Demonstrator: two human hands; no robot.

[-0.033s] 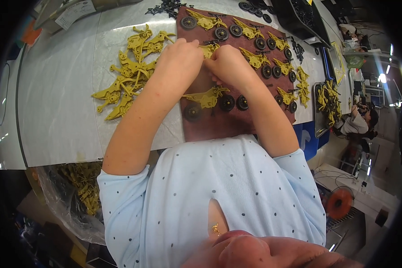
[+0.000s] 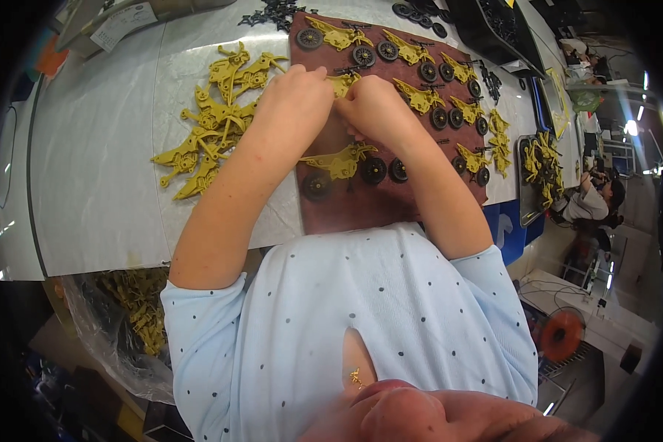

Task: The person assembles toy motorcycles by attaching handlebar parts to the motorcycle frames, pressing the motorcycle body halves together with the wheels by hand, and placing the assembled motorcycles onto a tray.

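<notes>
White tabletop point(image 2: 96, 184) carries a brown mat point(image 2: 376, 210). I see my left hand point(image 2: 298, 96) and right hand point(image 2: 376, 107) pinching one yellow toy motorcycle frame point(image 2: 341, 83) between them, its long axis running from 9 to 3 o'clock. Both hands are equally near.

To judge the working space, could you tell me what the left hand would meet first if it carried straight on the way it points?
Probably the right hand, which it meets over a yellow toy motorcycle frame on the brown mat; the left hand points right, though depth is unclear.
</notes>
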